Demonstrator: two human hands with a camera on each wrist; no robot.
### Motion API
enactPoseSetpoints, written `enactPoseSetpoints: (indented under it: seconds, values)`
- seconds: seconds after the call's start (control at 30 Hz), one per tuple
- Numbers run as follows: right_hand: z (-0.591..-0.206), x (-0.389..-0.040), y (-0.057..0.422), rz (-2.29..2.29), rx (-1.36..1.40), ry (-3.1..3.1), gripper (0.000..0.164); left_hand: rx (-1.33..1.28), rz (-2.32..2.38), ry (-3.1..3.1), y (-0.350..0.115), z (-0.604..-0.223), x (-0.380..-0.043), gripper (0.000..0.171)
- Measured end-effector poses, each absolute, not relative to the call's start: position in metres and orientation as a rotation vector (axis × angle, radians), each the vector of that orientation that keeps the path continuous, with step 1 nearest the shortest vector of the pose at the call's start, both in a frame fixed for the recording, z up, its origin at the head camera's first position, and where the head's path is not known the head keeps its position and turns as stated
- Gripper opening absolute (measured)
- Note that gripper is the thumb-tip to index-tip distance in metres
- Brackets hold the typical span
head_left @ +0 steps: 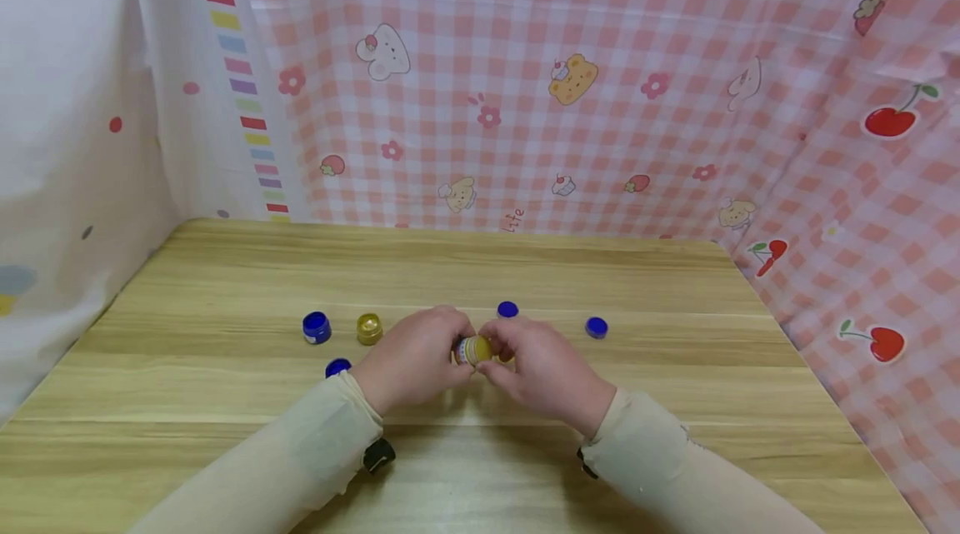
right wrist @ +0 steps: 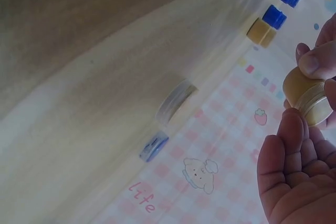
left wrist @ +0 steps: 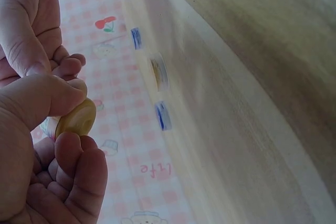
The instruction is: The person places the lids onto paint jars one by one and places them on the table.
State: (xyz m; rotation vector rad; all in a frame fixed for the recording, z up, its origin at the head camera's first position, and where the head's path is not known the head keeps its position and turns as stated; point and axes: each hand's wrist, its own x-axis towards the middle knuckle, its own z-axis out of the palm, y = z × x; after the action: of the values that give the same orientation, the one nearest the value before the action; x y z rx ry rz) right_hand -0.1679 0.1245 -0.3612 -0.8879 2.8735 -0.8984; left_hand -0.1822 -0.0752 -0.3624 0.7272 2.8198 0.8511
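Observation:
A small yellow paint jar [head_left: 474,350] is held between both hands above the table, tipped on its side. My left hand [head_left: 420,355] grips its body, fingers and thumb wrapped around it. From the right, my right hand [head_left: 543,367] pinches the jar's capped end with thumb and fingers. In the left wrist view the yellow end of the jar [left wrist: 80,118] shows between the fingertips. The right wrist view shows the yellow jar [right wrist: 300,88] with a ridged, clear-edged rim near the right fingers.
Left of the hands stand an uncapped blue jar [head_left: 317,328], an uncapped yellow jar [head_left: 369,330] and another blue jar [head_left: 338,366], partly behind the left wrist. Blue lids [head_left: 507,310] [head_left: 597,327] lie right of them. A yellowish lid [right wrist: 177,101] lies near one blue lid [right wrist: 154,146].

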Motion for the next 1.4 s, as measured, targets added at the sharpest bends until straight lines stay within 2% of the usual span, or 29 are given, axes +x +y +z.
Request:
enactPoseSetpoints:
  seconds: [0.37,0.6,0.73,0.9,1.17,1.4]
  values:
    - [-0.365,-0.167,0.122,-0.955,-0.862,2.850,0.019,0.719,0.827,2.826,-0.076,-0.364,-0.180,0.012]
    - [-0.363,-0.166,0.122,-0.986,-0.860,2.831,0.027,0.697,0.845,2.832,-0.081,-0.364,-0.180,0.012]
    - [-0.363,-0.168,0.124,-0.992,-0.854,2.836,0.037,0.684,0.863,2.858,-0.088,-0.363,-0.181,0.013]
    - [-0.360,-0.171,0.132,-0.950,-0.768,2.894,0.041,0.717,0.852,2.917,-0.101,-0.359,-0.185,0.019]
    - [-0.355,-0.177,0.152,-0.868,-0.628,2.977,0.044,0.649,0.855,2.973,-0.131,-0.349,-0.190,0.015]
    - [-0.355,-0.185,0.173,-0.781,-0.612,3.053,0.048,0.620,0.780,3.050,-0.156,-0.344,-0.190,0.016]
